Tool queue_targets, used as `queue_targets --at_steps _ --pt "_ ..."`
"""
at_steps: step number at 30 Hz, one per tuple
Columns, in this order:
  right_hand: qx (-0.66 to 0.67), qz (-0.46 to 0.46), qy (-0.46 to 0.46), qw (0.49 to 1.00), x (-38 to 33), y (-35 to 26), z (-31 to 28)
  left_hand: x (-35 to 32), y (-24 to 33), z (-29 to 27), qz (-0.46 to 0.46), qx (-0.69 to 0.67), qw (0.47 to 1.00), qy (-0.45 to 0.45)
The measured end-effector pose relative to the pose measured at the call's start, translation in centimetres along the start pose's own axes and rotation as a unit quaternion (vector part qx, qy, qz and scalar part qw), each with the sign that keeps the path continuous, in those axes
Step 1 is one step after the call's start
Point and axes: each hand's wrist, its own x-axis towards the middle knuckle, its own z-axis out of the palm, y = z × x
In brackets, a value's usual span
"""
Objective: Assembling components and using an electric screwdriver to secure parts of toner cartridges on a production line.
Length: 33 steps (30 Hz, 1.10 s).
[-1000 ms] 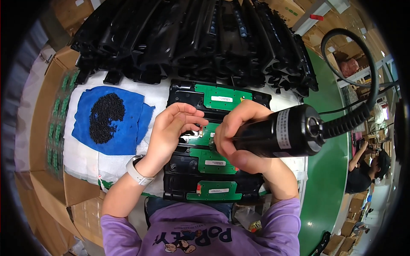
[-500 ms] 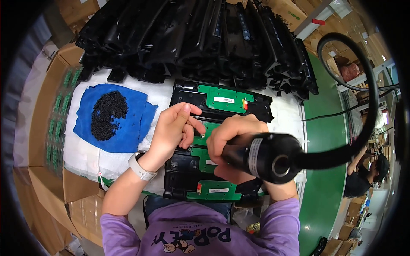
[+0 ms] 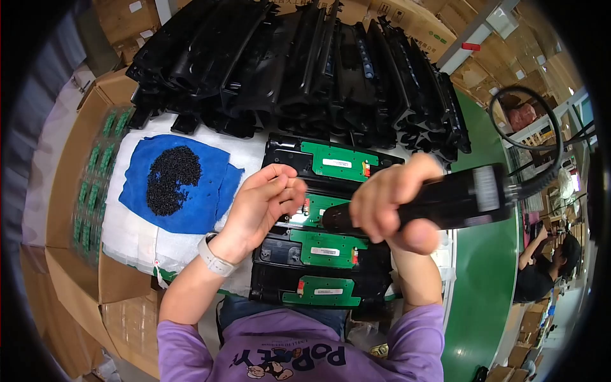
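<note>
My right hand (image 3: pixel 396 202) is wrapped round a black electric screwdriver (image 3: pixel 461 196), its cable running off to the right. The tool lies tilted, its narrow end over the second green circuit board (image 3: pixel 310 211) from the far side; whether the bit touches the board does not show. Just left of that board hovers my left hand (image 3: pixel 266 202), its fingers curled together; what they hold, if anything, is too small to make out. Several boards, such as the nearest one (image 3: pixel 345 297), sit in black plastic panels (image 3: pixel 272 286) laid in a column before me.
Small black screws (image 3: pixel 170 184) are heaped on a blue cloth (image 3: pixel 213 213) at left. Beyond the panels, long black plastic housings (image 3: pixel 254 70) are stacked. A carton (image 3: pixel 60 235) at far left holds trays of green boards (image 3: pixel 89 191). Another person (image 3: pixel 541 270) is at far right.
My right hand has swung the screwdriver's rear end to the right, laying the tool flatter, narrow end pointing left. The left hand's fingers have drawn closer together. The whole view has shifted slightly.
</note>
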Motion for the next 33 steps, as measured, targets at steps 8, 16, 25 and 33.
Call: queue_targets --at_steps 8,16,25,33 --pt "-0.019 -0.103 0.048 0.993 0.4 0.0 -0.4 -0.3 -1.1 0.4 -0.039 -0.091 0.985 -0.144" --pt "-0.023 -0.107 0.049 0.993 0.3 -0.3 -0.9 -0.7 -0.9 0.3 -0.084 0.025 0.982 -0.164" --pt "-0.028 -0.113 0.069 0.991 0.3 -2.1 -0.9 -0.6 -1.2 0.1 -0.029 0.103 0.988 -0.113" --pt "-0.021 -0.126 0.062 0.990 0.1 -2.1 -1.0 -0.5 -1.5 0.1 -0.043 0.079 0.990 -0.112"
